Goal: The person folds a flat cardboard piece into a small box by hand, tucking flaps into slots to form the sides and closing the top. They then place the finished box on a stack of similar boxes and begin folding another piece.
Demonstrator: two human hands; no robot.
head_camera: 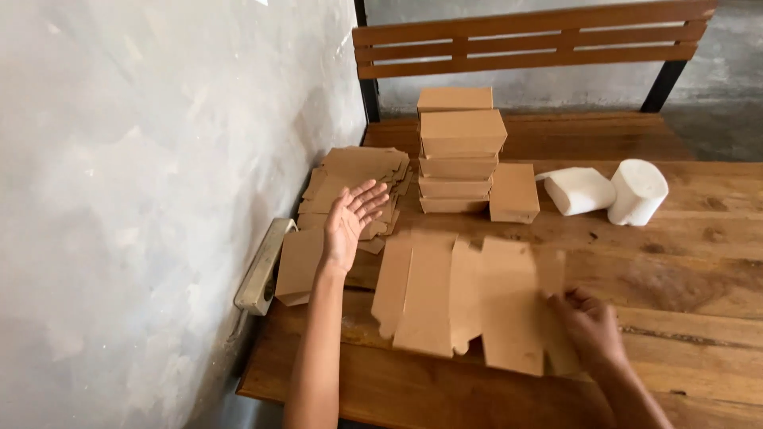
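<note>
The right hand pinches the right edge of the flat, unfolded cardboard box blank lying on the table, while the left hand, fingers spread and empty, hovers palm-up over the pile of flat blanks by the wall. Held at one edge only, the blank could slide or crease, and a careless left-hand sweep might knock the stack of folded boxes close by.

Right hand covering the flat cardboard sheet's right edge; both forearms cut off below; sheet motion-blurred; bench back cropped at the top; lower stacked boxes partly hidden.
</note>
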